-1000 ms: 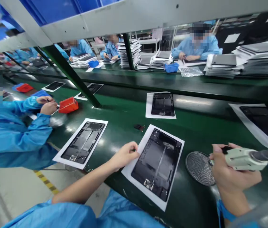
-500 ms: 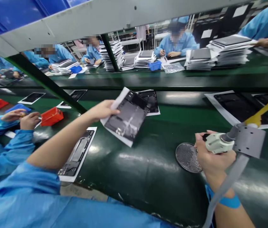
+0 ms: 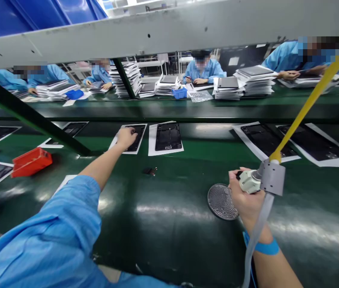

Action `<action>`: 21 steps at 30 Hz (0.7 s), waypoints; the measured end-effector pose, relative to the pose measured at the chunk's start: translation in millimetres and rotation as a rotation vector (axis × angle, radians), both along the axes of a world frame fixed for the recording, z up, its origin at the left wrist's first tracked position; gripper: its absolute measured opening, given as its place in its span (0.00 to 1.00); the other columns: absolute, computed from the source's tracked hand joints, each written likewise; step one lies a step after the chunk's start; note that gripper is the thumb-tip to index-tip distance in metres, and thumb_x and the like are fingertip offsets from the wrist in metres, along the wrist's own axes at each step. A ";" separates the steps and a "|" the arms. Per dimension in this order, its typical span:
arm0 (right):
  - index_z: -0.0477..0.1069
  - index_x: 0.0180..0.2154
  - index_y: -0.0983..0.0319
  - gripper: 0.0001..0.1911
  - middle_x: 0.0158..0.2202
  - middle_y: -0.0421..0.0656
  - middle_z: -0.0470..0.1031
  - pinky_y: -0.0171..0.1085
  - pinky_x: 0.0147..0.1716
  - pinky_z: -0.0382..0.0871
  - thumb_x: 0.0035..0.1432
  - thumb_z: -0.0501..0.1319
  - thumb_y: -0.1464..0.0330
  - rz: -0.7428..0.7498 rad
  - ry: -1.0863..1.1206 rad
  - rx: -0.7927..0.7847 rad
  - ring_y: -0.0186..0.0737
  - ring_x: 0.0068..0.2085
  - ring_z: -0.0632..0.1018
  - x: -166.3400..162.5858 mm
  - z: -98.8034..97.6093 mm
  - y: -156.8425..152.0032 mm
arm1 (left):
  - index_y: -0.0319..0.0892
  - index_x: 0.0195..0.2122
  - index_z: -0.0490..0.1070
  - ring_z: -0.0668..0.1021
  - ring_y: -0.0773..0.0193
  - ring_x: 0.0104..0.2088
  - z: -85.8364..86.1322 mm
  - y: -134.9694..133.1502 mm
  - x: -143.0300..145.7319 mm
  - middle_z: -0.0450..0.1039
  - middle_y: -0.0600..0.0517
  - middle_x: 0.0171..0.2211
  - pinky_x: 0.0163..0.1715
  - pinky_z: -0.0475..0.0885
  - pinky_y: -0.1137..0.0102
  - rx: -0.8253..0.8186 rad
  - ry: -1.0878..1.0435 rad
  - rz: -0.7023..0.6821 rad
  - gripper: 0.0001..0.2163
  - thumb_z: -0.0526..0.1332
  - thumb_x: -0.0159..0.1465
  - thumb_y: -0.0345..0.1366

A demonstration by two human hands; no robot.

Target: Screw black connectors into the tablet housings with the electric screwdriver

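My left hand [image 3: 126, 138] reaches far across the green belt and rests on a black tablet housing on a white sheet [image 3: 135, 138], fingers curled down onto its near left edge. A second housing on a sheet [image 3: 167, 137] lies just right of it. My right hand [image 3: 244, 196] is closed around a pale electric screwdriver [image 3: 251, 182], which hangs from a grey bracket and a yellow cable [image 3: 313, 98]. Beside that hand lies a round metal mesh disc [image 3: 221, 201]. A small dark part [image 3: 149, 171] sits on the belt between my arms.
More housings on sheets lie on the belt at right [image 3: 265, 140] and left [image 3: 70, 130]. A red bin [image 3: 31, 161] stands at the left. A green post [image 3: 34, 118] slants across. Other workers in blue sit behind stacks of parts [image 3: 253, 82] on the far bench.
My left hand lifted the housing with its sheet from in front of me, carried it away across the belt and set it down beside another one. The right hand kept hold of the screwdriver.
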State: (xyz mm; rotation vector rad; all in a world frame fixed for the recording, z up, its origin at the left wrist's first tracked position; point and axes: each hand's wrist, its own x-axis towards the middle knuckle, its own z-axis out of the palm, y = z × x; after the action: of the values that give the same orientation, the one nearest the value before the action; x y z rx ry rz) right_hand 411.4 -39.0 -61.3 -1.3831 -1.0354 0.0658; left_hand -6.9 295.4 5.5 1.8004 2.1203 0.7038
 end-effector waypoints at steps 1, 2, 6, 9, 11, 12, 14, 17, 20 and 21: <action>0.77 0.49 0.59 0.19 0.33 0.41 0.82 0.42 0.36 0.85 0.66 0.74 0.56 0.005 -0.004 0.005 0.41 0.30 0.83 0.1 -0.4 -0.3 | 0.38 0.51 0.83 0.84 0.47 0.57 -8.8 2.2 13.4 0.86 0.42 0.46 0.63 0.75 0.63 -0.053 -0.039 -0.012 0.13 0.77 0.67 0.35; 0.77 0.49 0.59 0.19 0.33 0.41 0.83 0.43 0.36 0.85 0.65 0.75 0.56 0.008 -0.006 0.010 0.41 0.29 0.83 0.3 -1.3 -0.4 | 0.37 0.49 0.83 0.87 0.48 0.50 -17.0 4.4 26.3 0.85 0.43 0.40 0.56 0.79 0.63 -0.114 -0.081 -0.012 0.14 0.79 0.66 0.34; 0.77 0.49 0.60 0.20 0.34 0.42 0.83 0.41 0.33 0.84 0.62 0.77 0.58 0.002 0.009 0.035 0.42 0.30 0.83 2.6 -10.7 2.5 | 0.37 0.35 0.81 0.84 0.52 0.27 -34.5 6.3 60.1 0.78 0.46 0.23 0.31 0.78 0.65 -0.319 -0.248 0.055 0.14 0.84 0.57 0.31; 0.77 0.50 0.60 0.21 0.35 0.42 0.83 0.41 0.32 0.84 0.59 0.77 0.59 0.016 0.026 0.076 0.42 0.29 0.83 6.1 -21.9 6.9 | 0.39 0.31 0.79 0.83 0.53 0.26 -32.4 -1.7 68.3 0.74 0.48 0.20 0.28 0.76 0.68 -0.305 -0.374 0.098 0.12 0.82 0.57 0.26; 0.77 0.49 0.59 0.21 0.35 0.41 0.83 0.41 0.31 0.84 0.58 0.77 0.61 0.030 0.026 0.099 0.41 0.29 0.82 8.5 -28.5 9.5 | 0.39 0.33 0.79 0.86 0.51 0.30 -27.7 -8.4 73.7 0.76 0.48 0.21 0.31 0.80 0.68 -0.260 -0.478 0.110 0.11 0.81 0.57 0.25; 0.77 0.49 0.59 0.20 0.35 0.41 0.83 0.41 0.30 0.83 0.58 0.77 0.62 0.033 0.023 0.106 0.41 0.28 0.82 9.6 -31.0 10.5 | 0.38 0.34 0.79 0.87 0.50 0.32 -25.1 -11.8 77.7 0.78 0.48 0.23 0.34 0.82 0.67 -0.247 -0.537 0.109 0.11 0.80 0.58 0.24; 0.78 0.49 0.59 0.18 0.35 0.41 0.83 0.40 0.30 0.83 0.58 0.76 0.64 0.032 0.008 0.116 0.41 0.29 0.82 11.6 -33.6 11.6 | 0.37 0.38 0.80 0.89 0.50 0.35 -19.6 -19.8 87.9 0.82 0.45 0.27 0.39 0.87 0.64 -0.257 -0.664 0.089 0.11 0.79 0.58 0.23; 0.78 0.50 0.59 0.17 0.35 0.41 0.83 0.39 0.30 0.83 0.59 0.74 0.66 0.024 -0.023 0.118 0.41 0.30 0.83 13.3 -32.4 11.7 | 0.36 0.40 0.80 0.89 0.53 0.33 -11.0 -43.2 101.7 0.86 0.42 0.33 0.44 0.90 0.60 -0.304 -0.826 0.040 0.09 0.76 0.61 0.21; 0.79 0.52 0.59 0.17 0.36 0.41 0.83 0.39 0.31 0.83 0.61 0.73 0.66 0.007 -0.050 0.107 0.40 0.30 0.83 12.6 -27.5 11.5 | 0.35 0.42 0.82 0.89 0.55 0.33 -4.8 -92.8 100.8 0.88 0.41 0.36 0.43 0.91 0.61 -0.358 -0.946 -0.006 0.08 0.71 0.63 0.20; 0.79 0.52 0.59 0.17 0.37 0.42 0.84 0.39 0.31 0.84 0.62 0.73 0.65 -0.001 -0.058 0.101 0.40 0.31 0.83 12.0 -25.7 11.5 | 0.35 0.44 0.83 0.90 0.54 0.33 -4.1 -115.6 96.0 0.89 0.40 0.38 0.43 0.91 0.61 -0.401 -0.994 -0.029 0.09 0.71 0.63 0.21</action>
State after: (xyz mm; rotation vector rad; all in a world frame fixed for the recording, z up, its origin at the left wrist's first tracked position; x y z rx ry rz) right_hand 423.4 -27.5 -87.0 -1.3004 -1.0718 -0.0276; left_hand 89.1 179.8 1.3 0.9411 1.4057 0.8434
